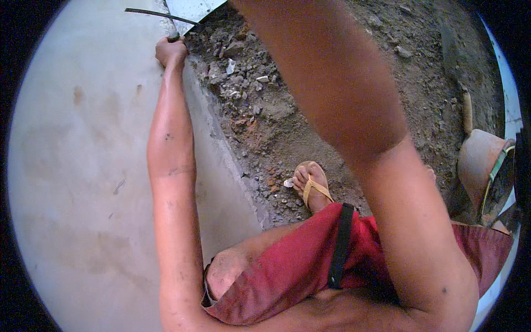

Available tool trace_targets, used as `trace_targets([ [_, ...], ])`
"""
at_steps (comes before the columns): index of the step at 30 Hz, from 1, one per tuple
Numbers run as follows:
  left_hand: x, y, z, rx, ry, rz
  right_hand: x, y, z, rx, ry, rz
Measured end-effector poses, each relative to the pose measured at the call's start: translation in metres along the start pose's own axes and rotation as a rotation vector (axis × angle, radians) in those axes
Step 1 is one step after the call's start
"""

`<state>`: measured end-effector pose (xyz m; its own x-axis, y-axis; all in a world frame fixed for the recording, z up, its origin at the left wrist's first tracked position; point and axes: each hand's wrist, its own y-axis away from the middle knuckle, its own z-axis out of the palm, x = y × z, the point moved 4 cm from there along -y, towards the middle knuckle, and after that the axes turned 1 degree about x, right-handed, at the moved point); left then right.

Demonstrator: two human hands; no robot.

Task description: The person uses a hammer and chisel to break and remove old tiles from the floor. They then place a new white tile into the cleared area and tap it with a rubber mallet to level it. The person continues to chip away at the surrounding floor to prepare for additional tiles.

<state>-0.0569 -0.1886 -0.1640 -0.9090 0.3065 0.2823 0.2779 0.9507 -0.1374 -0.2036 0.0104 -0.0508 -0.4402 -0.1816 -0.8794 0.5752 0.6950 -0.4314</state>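
My left hand (171, 51) reaches far out along the edge of a smooth grey concrete slab (83, 166). Its fingers are wrapped round a thin grey rod (173, 29), which looks like metal. Just beyond the knuckles, a narrow black strip (160, 13) lies across or behind that rod; whether the two touch I cannot tell. My right arm (343, 83) is raised and blurred by motion. It runs out past the upper edge, so my right hand and anything in it are hidden from sight.
Broken rubble and dirt (254, 105) border the slab. My sandalled foot (312, 185) stands on the dirt. Far right are a worn, rounded container (478, 163) and a short tan stick-like piece (467, 112). A pale blue sheet (191, 10) lies beyond my left hand.
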Motion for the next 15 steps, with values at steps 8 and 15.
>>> trace_targets([
  [8, -0.013, 0.005, 0.003, -0.039, -0.122, 0.091, 0.101, 0.130, 0.029, -0.643, 0.174, 0.582],
  [15, 0.007, 0.068, 0.068, -0.210, -0.012, 0.517, 0.142, 0.170, -0.076, -0.345, 0.085, 0.806],
])
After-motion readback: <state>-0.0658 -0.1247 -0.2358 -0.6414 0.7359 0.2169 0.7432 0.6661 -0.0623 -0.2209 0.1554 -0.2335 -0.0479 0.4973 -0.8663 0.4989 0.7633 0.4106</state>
